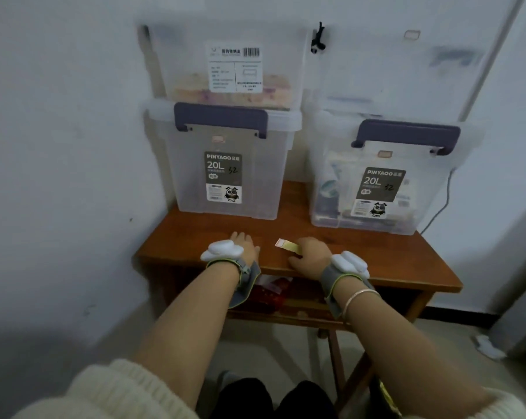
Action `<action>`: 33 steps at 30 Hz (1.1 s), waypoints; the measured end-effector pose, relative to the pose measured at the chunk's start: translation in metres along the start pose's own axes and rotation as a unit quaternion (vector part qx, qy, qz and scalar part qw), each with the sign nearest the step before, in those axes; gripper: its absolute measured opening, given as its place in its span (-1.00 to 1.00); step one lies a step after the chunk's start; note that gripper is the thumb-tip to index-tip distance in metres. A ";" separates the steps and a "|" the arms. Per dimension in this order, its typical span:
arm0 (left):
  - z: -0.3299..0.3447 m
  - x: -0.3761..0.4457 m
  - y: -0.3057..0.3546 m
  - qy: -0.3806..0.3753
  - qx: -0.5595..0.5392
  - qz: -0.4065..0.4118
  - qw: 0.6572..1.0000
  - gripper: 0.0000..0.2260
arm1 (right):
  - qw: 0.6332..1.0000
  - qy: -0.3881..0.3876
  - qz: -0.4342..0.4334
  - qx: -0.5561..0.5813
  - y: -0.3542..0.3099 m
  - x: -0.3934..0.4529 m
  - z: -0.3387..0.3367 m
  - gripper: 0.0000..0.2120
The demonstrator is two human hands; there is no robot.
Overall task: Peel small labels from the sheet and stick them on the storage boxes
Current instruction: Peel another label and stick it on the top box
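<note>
Wooden counter (pixel 376 252) against a white wall. Four clear boxes on it, stacked two by two.

Lower left box (pixel 225 164) and lower right box (pixel 388 182) each carry a small pale label just under the purple handle: one at (pixel 216 139), one at (pixel 385 154). Upper right box (pixel 391 65) also shows one near its top (pixel 412 34). Upper left box (pixel 225 62): only a large printed sticker seen; no small label made out.

Label sheet (pixel 287 246): a short yellowish strip with a paler end, lying flat on the counter between the hands, in front of the lower boxes, well short of them.

Right hand (pixel 311 257): curled over the near end of the sheet, fingers hidden under the knuckles. Touching the strip; whether it pinches it or only presses it down, cannot tell.

Left hand (pixel 243 244): resting on the counter, fingers extended forward, slack, holding nothing. Clear of the sheet.

Handling, as judged: sheet is thin, light, limp; will slide on the polished wood if not pinned. Labels are tiny and tacky, likely to curl or fold onto themselves. Best to hold the backing down with one hand and lift a label by a corner with a fingernail, touching the adhesive as little as possible.
</note>
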State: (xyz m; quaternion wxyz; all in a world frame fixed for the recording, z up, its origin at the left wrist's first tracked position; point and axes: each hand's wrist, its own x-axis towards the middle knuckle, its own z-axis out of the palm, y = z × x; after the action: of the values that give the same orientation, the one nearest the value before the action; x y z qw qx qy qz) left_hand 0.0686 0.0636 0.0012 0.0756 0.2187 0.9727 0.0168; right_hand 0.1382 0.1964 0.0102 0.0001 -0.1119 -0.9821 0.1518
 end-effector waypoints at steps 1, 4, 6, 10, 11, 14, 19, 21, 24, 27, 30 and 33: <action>0.007 0.004 -0.003 -0.005 -0.011 0.001 1.000 -0.58 | 1.000 -0.003 -0.006 -0.004 0.000 0.002 0.003 -0.73; 0.015 0.011 -0.007 0.004 -0.026 0.010 1.000 -0.53 | 1.000 -0.005 -0.026 -0.008 -0.002 0.006 0.004 -0.66; 0.020 0.017 -0.010 0.013 -0.032 0.023 0.999 -0.52 | 0.999 -0.022 -0.048 -0.004 -0.006 0.010 0.006 -0.60; 0.025 0.019 -0.015 0.023 -0.025 0.038 0.999 -0.52 | 0.993 -0.054 -0.107 -0.006 -0.008 0.003 0.009 -0.46; 0.026 0.018 -0.015 0.022 -0.024 0.040 0.999 -0.52 | 0.990 -0.062 -0.122 -0.014 -0.006 -0.001 0.011 -0.43; 0.025 0.017 -0.014 0.024 -0.022 0.042 0.999 -0.53 | 0.985 -0.050 -0.162 -0.026 0.003 -0.013 0.016 -0.48; 0.022 0.015 -0.014 0.014 -0.012 0.036 0.999 -0.53 | 0.984 0.050 -0.173 0.004 0.010 -0.024 0.021 -0.65; 0.021 0.014 -0.015 0.005 -0.013 0.042 0.999 -0.53 | 0.982 0.064 -0.179 0.003 0.010 -0.025 0.021 -0.72; 0.015 0.013 -0.016 -0.024 -0.015 0.048 0.998 -0.52 | 0.972 0.143 -0.177 0.051 0.011 -0.026 0.012 -0.79; 0.005 0.012 -0.013 -0.047 -0.038 0.043 0.997 -0.53 | 0.950 0.267 -0.154 0.056 0.015 -0.018 0.006 -0.87; -0.006 0.012 -0.007 -0.049 -0.091 0.056 0.993 -0.56 | 0.959 0.255 -0.089 0.080 0.021 -0.007 0.001 -0.83; -0.012 0.017 -0.001 -0.011 -0.166 0.062 0.984 -0.58 | 0.951 0.241 -0.034 0.189 0.025 0.004 -0.001 -0.80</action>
State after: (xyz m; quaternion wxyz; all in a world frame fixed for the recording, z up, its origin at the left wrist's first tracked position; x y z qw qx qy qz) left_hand 0.0507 0.0697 0.0106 0.1207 0.2628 0.9402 0.1797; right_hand 0.1395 0.2211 0.0035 0.2636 -0.1093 -0.9093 0.3028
